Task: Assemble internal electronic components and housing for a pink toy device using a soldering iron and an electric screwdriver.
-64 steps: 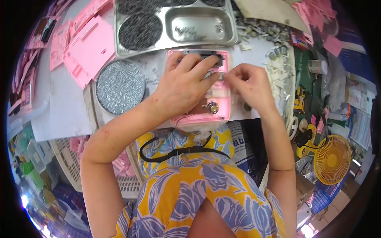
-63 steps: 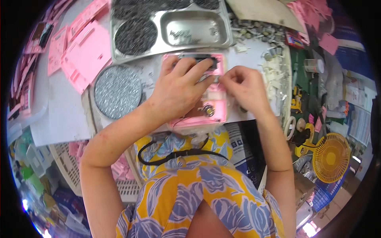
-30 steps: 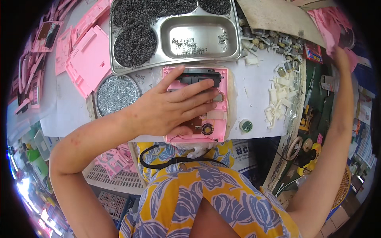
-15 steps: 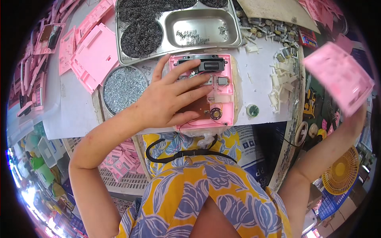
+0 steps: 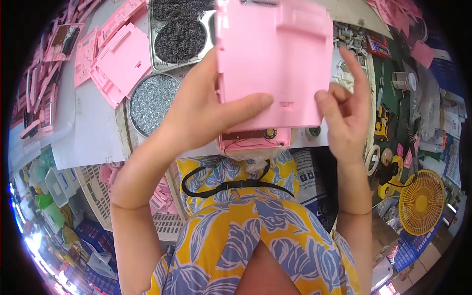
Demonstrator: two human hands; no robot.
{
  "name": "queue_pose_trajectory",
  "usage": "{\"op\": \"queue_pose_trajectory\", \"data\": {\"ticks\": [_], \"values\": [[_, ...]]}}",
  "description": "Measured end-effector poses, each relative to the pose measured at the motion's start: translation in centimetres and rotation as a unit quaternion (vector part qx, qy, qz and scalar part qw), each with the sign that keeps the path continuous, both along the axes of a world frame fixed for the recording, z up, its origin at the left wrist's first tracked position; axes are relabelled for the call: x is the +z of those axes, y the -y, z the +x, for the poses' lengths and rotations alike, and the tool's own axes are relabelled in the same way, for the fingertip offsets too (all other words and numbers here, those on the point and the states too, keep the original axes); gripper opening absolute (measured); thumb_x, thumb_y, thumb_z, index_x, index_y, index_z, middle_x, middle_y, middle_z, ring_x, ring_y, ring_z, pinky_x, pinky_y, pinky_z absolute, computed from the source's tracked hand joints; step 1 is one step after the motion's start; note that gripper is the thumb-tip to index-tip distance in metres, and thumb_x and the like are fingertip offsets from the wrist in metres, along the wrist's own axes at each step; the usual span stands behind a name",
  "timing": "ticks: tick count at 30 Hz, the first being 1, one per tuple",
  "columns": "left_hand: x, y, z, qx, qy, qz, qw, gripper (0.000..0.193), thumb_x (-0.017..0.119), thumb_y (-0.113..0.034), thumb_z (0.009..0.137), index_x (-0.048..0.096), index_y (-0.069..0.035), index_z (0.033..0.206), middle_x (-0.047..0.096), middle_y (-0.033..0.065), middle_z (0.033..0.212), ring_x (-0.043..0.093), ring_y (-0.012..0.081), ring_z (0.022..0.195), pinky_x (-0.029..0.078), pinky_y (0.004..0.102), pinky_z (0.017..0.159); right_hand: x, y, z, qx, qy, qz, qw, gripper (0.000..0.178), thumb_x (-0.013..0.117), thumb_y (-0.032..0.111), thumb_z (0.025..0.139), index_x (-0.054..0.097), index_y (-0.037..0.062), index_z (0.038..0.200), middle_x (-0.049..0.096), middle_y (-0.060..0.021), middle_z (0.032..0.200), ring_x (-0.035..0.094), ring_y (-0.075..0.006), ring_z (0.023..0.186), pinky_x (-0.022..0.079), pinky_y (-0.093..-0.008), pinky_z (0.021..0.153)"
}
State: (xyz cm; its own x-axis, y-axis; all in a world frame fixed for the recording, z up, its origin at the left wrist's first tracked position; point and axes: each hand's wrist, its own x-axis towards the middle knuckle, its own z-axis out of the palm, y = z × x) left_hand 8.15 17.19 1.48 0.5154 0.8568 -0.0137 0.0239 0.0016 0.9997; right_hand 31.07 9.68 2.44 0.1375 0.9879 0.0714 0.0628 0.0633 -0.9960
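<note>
A pink plastic cover (image 5: 275,59) is held up over the bench, its lower edge tilted toward me. My left hand (image 5: 194,110) grips it along the left side, thumb lying across its face and fingers hidden behind. At the lower right edge, the thumb and curled fingers of my right hand (image 5: 348,125) hold the cover while the index finger points up. Below lies a pink housing (image 5: 253,143), mostly hidden by the cover; a small round speaker (image 5: 270,133) and thin wires show inside its near end.
Left of the housing stands a round dish of small screws (image 5: 155,104). Behind it, a metal tray (image 5: 153,51) holds dark springs (image 5: 180,43). Pink panels (image 5: 123,59) are stacked at the left. White plastic parts (image 5: 344,76) lie right; a yellow fan (image 5: 421,204) stands farther right.
My right hand has brought the pink cover from the far right to above the housing. My left hand has come off the housing and taken hold of the cover's left side.
</note>
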Motion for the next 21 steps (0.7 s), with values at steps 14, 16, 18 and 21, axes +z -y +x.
{"op": "queue_pose_trajectory", "data": {"ticks": [14, 16, 18, 21], "values": [[-3.5, 4.3, -1.4, 0.023, -0.232, 0.180, 0.956, 0.085, 0.075, -0.020, 0.087, 0.029, 0.009, 0.153, 0.071, 0.0220, 0.089, 0.071, 0.0357, 0.073, 0.055, 0.0412, 0.065, -4.7, 3.7, 0.4, 0.058, 0.260, -0.109, 0.958, 0.056, 0.070, 0.019, 0.094, 0.051, 0.0091, 0.146, 0.054, -0.0047, 0.058, 0.052, -0.0153, 0.050, 0.042, -0.0295, 0.054], [-3.9, 4.9, -1.3, 0.028, -0.213, 0.186, 0.959, 0.084, 0.075, -0.020, 0.088, 0.030, 0.009, 0.153, 0.070, 0.0206, 0.086, 0.070, 0.0344, 0.071, 0.055, 0.0402, 0.064, -5.3, 4.4, 0.7, 0.068, 0.253, -0.103, 0.960, 0.056, 0.071, 0.018, 0.094, 0.052, 0.0090, 0.145, 0.053, -0.0051, 0.058, 0.052, -0.0154, 0.050, 0.042, -0.0294, 0.054], [-3.7, 5.2, -1.4, 0.035, -0.230, 0.166, 0.958, 0.084, 0.075, -0.020, 0.088, 0.030, 0.009, 0.153, 0.069, 0.0186, 0.082, 0.069, 0.0324, 0.067, 0.054, 0.0388, 0.061, -5.1, 4.0, 0.8, 0.086, 0.258, -0.103, 0.957, 0.055, 0.071, 0.020, 0.094, 0.053, 0.0100, 0.145, 0.053, -0.0061, 0.058, 0.052, -0.0173, 0.050, 0.043, -0.0302, 0.054], [-3.2, 6.1, -2.1, 0.046, -0.268, 0.125, 0.954, 0.084, 0.075, -0.020, 0.088, 0.030, 0.008, 0.153, 0.066, 0.0144, 0.076, 0.065, 0.0282, 0.061, 0.051, 0.0369, 0.056, -4.6, 2.7, 0.8, 0.127, 0.304, -0.090, 0.940, 0.054, 0.070, 0.024, 0.094, 0.054, 0.0126, 0.145, 0.056, -0.0093, 0.060, 0.056, -0.0224, 0.051, 0.045, -0.0328, 0.055]]}}
